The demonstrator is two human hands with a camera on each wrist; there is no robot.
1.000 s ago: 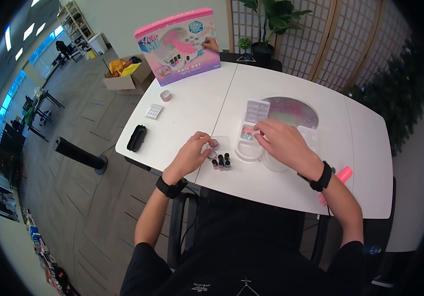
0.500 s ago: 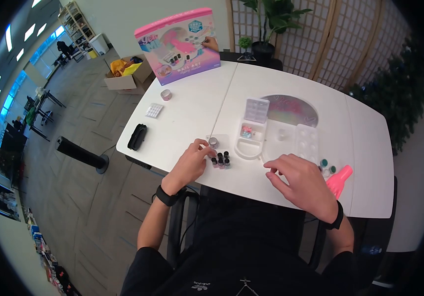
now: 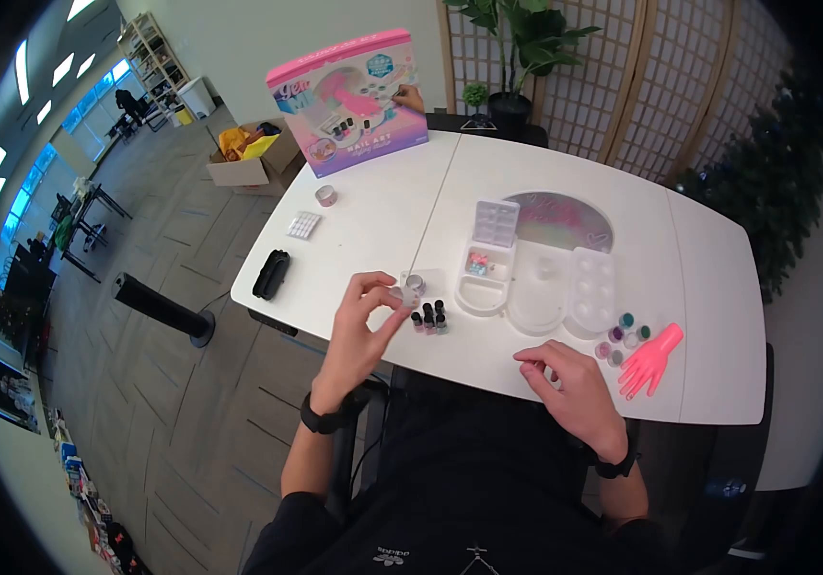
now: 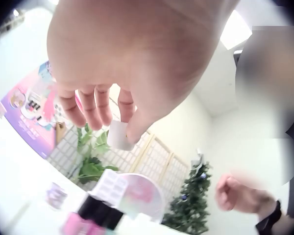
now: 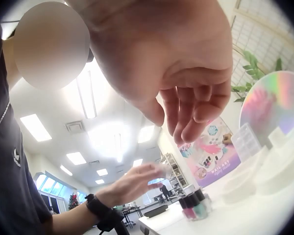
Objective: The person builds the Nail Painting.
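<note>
Left hand [image 3: 359,321] raised above the tabletop [image 3: 359,230], fingers bent, thumb and fingertips pinching a small pale pot [image 4: 119,135]; pot near the black-capped bottles [image 3: 429,317], its sides tilted in the left wrist view, long axis unclear; right hand [image 3: 579,393] back upward, fingers loosely curled, holding nothing, in front of the white tray [image 3: 533,313].

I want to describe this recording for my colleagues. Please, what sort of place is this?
Probably an open-plan office or shared workroom, though I cannot be sure: it has rectangular ceiling lights, a wide patterned carpet and tall open shelves farther back.
</note>
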